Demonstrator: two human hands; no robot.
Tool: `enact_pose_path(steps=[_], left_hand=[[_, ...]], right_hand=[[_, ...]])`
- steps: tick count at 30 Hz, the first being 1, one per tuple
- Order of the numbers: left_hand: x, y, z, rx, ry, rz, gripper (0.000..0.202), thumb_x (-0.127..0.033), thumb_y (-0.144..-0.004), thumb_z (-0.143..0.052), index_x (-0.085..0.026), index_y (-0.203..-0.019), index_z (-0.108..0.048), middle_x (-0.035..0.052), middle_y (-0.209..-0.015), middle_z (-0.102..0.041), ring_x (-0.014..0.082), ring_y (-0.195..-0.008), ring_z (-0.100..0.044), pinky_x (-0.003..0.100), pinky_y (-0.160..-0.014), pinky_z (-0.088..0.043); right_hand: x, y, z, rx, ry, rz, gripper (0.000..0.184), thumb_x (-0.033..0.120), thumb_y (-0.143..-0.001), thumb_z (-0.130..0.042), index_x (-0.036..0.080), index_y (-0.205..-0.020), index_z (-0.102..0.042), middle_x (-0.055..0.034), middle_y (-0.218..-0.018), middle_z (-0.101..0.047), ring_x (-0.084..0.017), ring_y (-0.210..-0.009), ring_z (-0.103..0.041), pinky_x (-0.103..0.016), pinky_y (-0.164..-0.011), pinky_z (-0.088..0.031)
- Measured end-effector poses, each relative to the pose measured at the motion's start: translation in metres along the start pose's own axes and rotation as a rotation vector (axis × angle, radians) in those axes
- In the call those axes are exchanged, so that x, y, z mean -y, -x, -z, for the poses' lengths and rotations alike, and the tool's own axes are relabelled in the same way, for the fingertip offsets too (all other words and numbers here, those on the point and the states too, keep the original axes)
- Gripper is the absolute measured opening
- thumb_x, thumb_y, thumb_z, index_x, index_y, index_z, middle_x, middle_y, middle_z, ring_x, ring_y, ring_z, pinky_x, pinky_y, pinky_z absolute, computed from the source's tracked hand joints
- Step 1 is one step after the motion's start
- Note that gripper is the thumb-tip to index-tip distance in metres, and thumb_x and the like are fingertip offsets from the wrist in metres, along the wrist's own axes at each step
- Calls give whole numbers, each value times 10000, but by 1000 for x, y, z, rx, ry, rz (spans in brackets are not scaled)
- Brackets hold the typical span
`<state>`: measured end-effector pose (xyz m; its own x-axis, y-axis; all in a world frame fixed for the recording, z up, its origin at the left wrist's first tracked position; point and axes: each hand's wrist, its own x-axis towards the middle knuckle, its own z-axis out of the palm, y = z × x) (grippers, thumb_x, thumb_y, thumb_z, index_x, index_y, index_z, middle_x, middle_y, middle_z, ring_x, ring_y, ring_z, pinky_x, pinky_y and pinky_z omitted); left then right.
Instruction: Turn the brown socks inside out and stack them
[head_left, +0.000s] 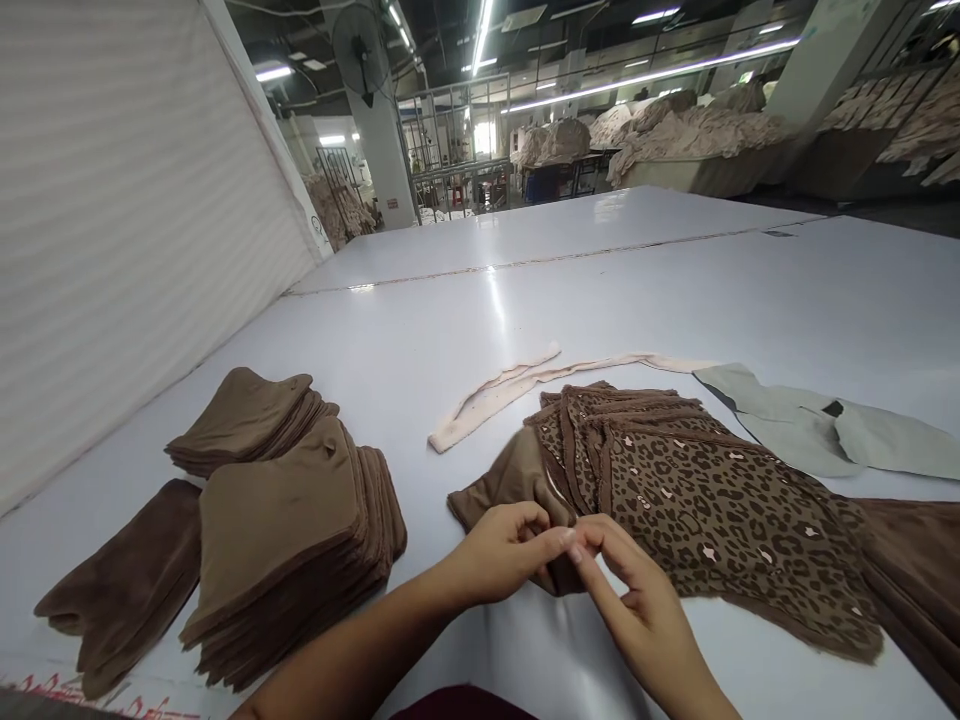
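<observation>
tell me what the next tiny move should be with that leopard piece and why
Probably peel the top layer free with the fingertips. Both the left hand and the right hand pinch the near edge of the leopard print fabric pieces, which lie overlapped in a fanned pile on the white table, so one ply likely needs separating before it can be lifted. The stack of plain brown pieces sits to the left.

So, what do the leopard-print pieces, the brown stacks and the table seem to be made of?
Leopard-print pieces: soft, thin fabric, probably a knit; matte, they drape and wrinkle, with brown bound edges. Both hands pinch one edge, left hand, right hand.
Brown stacks: plain matte cloth, cut in layers with soft edges.
Table: hard, smooth, glossy white surface, maybe laminate; it reflects the ceiling lights.
</observation>
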<state>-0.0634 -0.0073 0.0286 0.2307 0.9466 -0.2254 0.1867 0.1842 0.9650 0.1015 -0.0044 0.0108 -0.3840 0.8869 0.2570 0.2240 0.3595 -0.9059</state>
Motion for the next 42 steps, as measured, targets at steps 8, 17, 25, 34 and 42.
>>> enact_pose_path(steps=[8,17,25,34,42], left_hand=[[11,-4,-10,0,484,12,489,-529,-593,-743,-117,-782,-558,20,-683,-595,108,-611,-555,262,-659,-453],[18,-2,-10,-58,611,95,400,-440,-631,-756,-123,-587,-516,-43,-488,-435,41,-444,-329,186,-431,-212],[15,-1,-19,57,844,13,366,-428,-660,-728,-119,-786,-576,-15,-649,-427,56,-524,-310,205,-460,-174],[15,3,-16,-210,105,-275,387,-487,-843,-511,-161,-635,-493,5,-679,-442,127,-661,-407,256,-659,-343],[19,0,-9,22,131,-151,392,-514,-801,-536,-160,-648,-466,-18,-643,-406,110,-606,-372,248,-598,-331]], right_hand=[[-3,7,-1,-132,34,-158,145,363,-852,-535,233,-906,-569,-18,-781,-579,-170,-720,-566,-241,-622,-465],[-3,2,-5,-169,-214,-283,211,421,-817,-573,219,-757,-585,13,-694,-534,-143,-645,-499,-215,-541,-401],[-6,-3,-15,-79,-836,-541,288,496,-705,-676,221,-784,-646,-4,-642,-622,-179,-628,-580,-286,-617,-478],[1,5,-8,-63,-385,-317,222,403,-798,-622,200,-712,-637,20,-656,-575,-140,-642,-515,-228,-622,-443],[-3,0,-8,-304,-1019,-630,225,415,-625,-773,219,-726,-726,-32,-730,-710,-212,-681,-647,-320,-646,-531]])
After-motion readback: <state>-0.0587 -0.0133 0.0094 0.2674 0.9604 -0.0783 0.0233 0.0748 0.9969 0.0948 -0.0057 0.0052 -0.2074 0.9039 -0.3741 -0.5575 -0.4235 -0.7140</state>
